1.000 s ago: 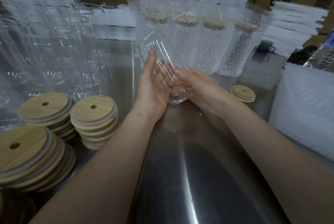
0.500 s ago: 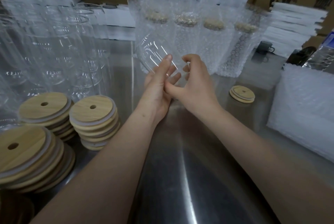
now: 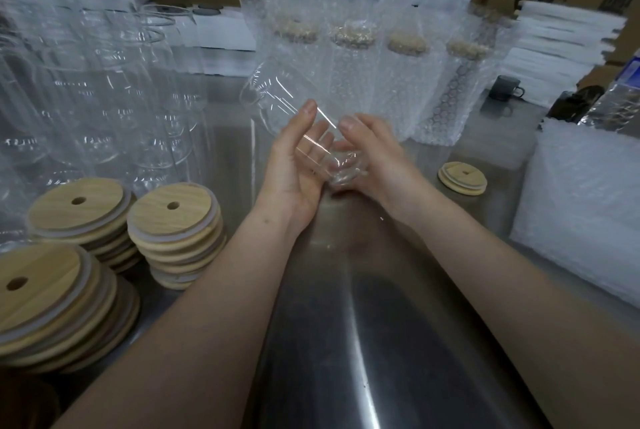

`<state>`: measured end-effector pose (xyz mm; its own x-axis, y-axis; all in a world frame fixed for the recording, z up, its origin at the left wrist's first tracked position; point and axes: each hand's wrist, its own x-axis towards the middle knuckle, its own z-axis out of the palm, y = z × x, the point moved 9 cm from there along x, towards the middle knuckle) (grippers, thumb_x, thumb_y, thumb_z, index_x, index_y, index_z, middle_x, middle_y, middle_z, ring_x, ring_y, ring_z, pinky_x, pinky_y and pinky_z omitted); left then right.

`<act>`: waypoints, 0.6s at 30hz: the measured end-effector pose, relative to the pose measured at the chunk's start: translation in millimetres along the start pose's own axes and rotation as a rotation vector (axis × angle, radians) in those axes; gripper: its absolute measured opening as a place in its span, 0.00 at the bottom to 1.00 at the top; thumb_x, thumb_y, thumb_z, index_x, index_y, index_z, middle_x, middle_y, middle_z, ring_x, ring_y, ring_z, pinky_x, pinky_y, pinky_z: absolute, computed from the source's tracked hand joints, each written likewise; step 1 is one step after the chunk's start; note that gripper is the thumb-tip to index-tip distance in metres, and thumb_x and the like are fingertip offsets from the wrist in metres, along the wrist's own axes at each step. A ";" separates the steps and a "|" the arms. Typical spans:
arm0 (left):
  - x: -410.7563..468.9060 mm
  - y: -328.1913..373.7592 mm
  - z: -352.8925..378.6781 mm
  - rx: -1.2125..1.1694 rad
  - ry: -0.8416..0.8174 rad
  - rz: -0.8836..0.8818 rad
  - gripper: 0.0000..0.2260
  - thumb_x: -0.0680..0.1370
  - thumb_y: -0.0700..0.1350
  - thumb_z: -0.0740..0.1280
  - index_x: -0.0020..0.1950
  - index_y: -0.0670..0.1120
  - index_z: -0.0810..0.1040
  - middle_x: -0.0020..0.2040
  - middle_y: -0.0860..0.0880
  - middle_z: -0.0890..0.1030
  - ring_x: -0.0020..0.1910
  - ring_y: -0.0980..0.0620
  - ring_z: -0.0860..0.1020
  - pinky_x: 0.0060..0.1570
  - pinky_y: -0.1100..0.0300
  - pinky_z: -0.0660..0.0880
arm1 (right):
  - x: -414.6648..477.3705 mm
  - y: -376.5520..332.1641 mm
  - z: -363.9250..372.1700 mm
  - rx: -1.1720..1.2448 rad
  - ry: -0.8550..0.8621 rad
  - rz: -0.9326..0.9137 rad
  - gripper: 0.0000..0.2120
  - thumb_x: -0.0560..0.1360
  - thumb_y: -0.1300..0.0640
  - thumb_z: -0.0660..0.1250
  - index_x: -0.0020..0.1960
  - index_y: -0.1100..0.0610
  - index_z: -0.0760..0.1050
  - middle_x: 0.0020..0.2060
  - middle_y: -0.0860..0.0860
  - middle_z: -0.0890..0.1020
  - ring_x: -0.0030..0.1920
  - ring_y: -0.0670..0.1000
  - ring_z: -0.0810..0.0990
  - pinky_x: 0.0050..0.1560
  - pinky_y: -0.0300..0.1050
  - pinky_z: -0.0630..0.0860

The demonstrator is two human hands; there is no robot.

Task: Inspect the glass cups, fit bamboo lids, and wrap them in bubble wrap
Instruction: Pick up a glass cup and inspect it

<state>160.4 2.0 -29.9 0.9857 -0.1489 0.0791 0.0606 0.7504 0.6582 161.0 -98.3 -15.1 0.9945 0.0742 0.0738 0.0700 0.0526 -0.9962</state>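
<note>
Glass cup (image 3: 281, 100) is re-turned, base now gripped by R hand (image 3: 377, 156), side rested on flat L hand (image 3: 293, 170); inspection ongoing.

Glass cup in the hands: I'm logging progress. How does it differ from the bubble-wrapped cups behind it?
The held glass cup is bare; the wrapped cups are sheathed in bubble wrap. The held glass cup has no lid; the wrapped cups show bamboo lids through the wrap. The held glass cup is tilted between left hand and right hand; the wrapped cups stand upright on the steel table. Both are tall, narrow.
</note>
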 end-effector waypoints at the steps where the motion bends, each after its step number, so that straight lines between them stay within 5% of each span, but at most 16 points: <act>1: -0.3 0.3 -0.8 -0.004 -0.006 0.000 0.07 0.79 0.48 0.66 0.50 0.45 0.80 0.55 0.43 0.80 0.61 0.42 0.79 0.64 0.43 0.74 | -0.9 4.5 5.2 0.035 -0.069 0.070 0.14 0.77 0.49 0.68 0.59 0.53 0.72 0.47 0.55 0.80 0.44 0.55 0.83 0.41 0.53 0.81; 3: -0.9 1.6 -1.3 0.008 -0.025 0.002 0.13 0.80 0.50 0.65 0.40 0.48 0.85 0.48 0.46 0.83 0.52 0.45 0.83 0.57 0.46 0.78 | -2.9 6.3 11.3 0.015 -0.146 0.117 0.15 0.77 0.49 0.68 0.58 0.57 0.75 0.43 0.54 0.82 0.42 0.55 0.83 0.40 0.53 0.82; 6: -1.7 3.3 1.0 0.031 -0.036 -0.003 0.21 0.80 0.52 0.64 0.31 0.49 0.85 0.37 0.50 0.84 0.41 0.50 0.85 0.48 0.52 0.81 | -3.0 3.2 14.4 0.039 -0.131 0.060 0.21 0.76 0.52 0.70 0.63 0.63 0.72 0.48 0.57 0.81 0.46 0.57 0.82 0.46 0.60 0.82; 8: 1.1 2.3 -4.5 -0.002 0.011 -0.007 0.18 0.79 0.54 0.64 0.34 0.49 0.86 0.39 0.50 0.84 0.42 0.50 0.85 0.44 0.53 0.81 | -3.1 3.2 12.5 0.023 -0.039 0.022 0.20 0.73 0.53 0.73 0.60 0.59 0.71 0.50 0.54 0.81 0.48 0.55 0.83 0.49 0.61 0.82; 11: 2.9 3.2 -7.4 -0.055 0.053 -0.014 0.15 0.79 0.55 0.64 0.56 0.45 0.78 0.48 0.48 0.80 0.50 0.48 0.81 0.49 0.51 0.79 | -3.7 -3.3 8.1 -0.188 0.098 -0.070 0.22 0.70 0.54 0.78 0.57 0.52 0.69 0.51 0.52 0.78 0.50 0.51 0.82 0.55 0.62 0.80; 13: 2.1 1.8 -2.3 -0.014 0.015 -0.026 0.18 0.80 0.57 0.61 0.56 0.44 0.75 0.43 0.49 0.82 0.47 0.48 0.82 0.53 0.50 0.76 | -4.8 -11.5 8.1 -0.288 0.147 -0.157 0.27 0.66 0.53 0.80 0.57 0.51 0.68 0.55 0.55 0.76 0.55 0.54 0.80 0.56 0.60 0.79; 18: -2.8 -2.2 3.6 -0.055 -0.018 -0.056 0.23 0.81 0.58 0.59 0.45 0.42 0.85 0.38 0.48 0.84 0.40 0.50 0.84 0.43 0.56 0.82 | -17.9 -32.7 14.6 -0.651 0.259 -0.431 0.31 0.65 0.50 0.80 0.61 0.52 0.68 0.56 0.49 0.69 0.52 0.41 0.72 0.51 0.24 0.67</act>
<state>156.9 -1.5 -28.8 0.9776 -0.2029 0.0564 0.1250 0.7744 0.6202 139.8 -86.8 16.9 0.8509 -0.0569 0.5222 0.4018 -0.5697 -0.7169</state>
